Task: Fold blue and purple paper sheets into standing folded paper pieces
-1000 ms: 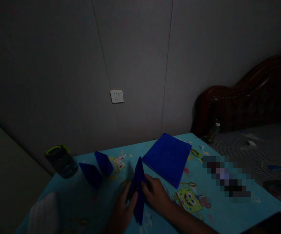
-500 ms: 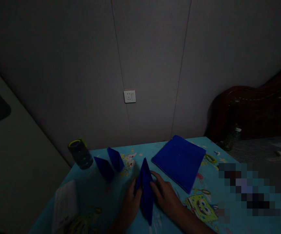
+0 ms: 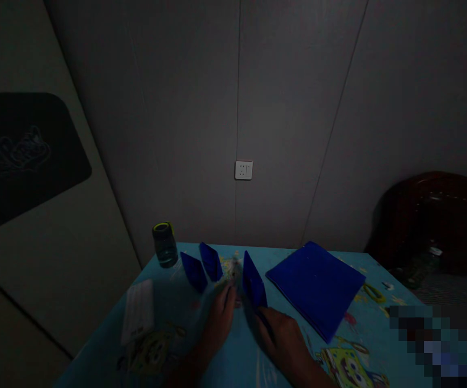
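My right hand [image 3: 284,334] is closed around the near end of a folded blue paper piece [image 3: 254,285], which stands tilted up with a pointed far tip. My left hand [image 3: 220,312] is to its left, apart from the paper, with its fingers curled together and nothing visible in them. Farther left stand two more folded blue paper pieces [image 3: 211,262], [image 3: 193,271] of similar pointed shape. A stack of square blue paper [image 3: 318,288] lies flat to the right of my right hand.
A dark water bottle [image 3: 165,245] with a yellow-green rim stands at the table's back left. A pale flat packet [image 3: 138,312] lies at the left, and yellow-green scissors handles [image 3: 373,292] show beside the stack. The blue cartoon tablecloth [image 3: 241,366] reaches the wall; a socket [image 3: 244,170] is above.
The view has turned left and up. My left hand has let go of the folded paper and come away from it, while my right hand keeps hold and the paper has turned.
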A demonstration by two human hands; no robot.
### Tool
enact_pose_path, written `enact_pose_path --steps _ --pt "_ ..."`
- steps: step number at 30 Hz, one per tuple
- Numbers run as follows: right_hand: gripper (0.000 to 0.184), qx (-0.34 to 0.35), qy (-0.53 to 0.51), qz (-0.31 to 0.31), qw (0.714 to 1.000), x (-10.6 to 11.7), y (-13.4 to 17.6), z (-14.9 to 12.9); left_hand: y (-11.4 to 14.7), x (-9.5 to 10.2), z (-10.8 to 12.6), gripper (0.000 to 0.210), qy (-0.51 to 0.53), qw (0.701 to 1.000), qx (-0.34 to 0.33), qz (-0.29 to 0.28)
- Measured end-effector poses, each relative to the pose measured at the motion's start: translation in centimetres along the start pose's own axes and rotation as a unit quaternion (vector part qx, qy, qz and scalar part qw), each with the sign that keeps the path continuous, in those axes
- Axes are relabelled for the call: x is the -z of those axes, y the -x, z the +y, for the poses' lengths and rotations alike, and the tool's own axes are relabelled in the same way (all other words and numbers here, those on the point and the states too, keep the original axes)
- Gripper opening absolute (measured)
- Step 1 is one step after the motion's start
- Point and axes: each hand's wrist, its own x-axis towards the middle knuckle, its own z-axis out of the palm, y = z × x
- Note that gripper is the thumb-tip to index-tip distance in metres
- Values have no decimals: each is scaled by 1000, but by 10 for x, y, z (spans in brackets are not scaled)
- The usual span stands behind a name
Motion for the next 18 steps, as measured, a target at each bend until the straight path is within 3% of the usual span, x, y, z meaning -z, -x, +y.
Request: enact_pose_path --steps 4,8,13,18 --pt "33 -57 15 -3 998 11 -4 6 -18 35 4 35 -108 991 -61 52" --pt "32 -78 90 -52 991 13 -24 3 -35 58 -3 42 -219 969 -72 83" --pt "29 -91 140 -68 984 0 -66 -9 -46 53 -11 49 -319 945 -66 40" --pt "29 -99 175 -74 977 -15 -96 -18 -49 48 -14 27 -371 925 -78 1"
